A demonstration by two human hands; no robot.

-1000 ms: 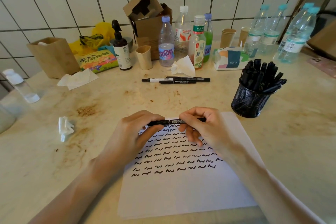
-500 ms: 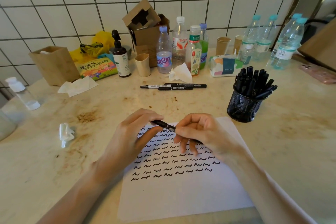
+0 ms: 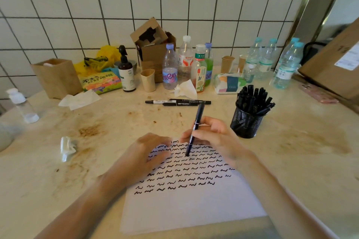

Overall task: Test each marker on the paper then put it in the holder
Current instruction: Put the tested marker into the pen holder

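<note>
My right hand (image 3: 217,137) grips a black marker (image 3: 195,128) steeply tilted, its lower end just above the top rows of squiggles on the white paper (image 3: 190,205). My left hand (image 3: 143,157) rests on the paper's upper left corner, thumb and fingers curled together; whether they hold a cap is hidden. The black mesh holder (image 3: 246,124), packed with several black markers, stands right of my right hand. Three more markers (image 3: 177,102) lie side by side on the table beyond the paper.
Bottles (image 3: 185,64), paper cups, a tissue pack (image 3: 228,83), a cardboard box (image 3: 155,48) and a brown bag (image 3: 56,77) line the tiled wall. Crumpled tissues (image 3: 67,147) lie on the stained table at left. A large carton (image 3: 334,64) leans at far right.
The marker, held level between both hands, has swung upright in my right hand. My left hand has come off its end and dropped onto the paper.
</note>
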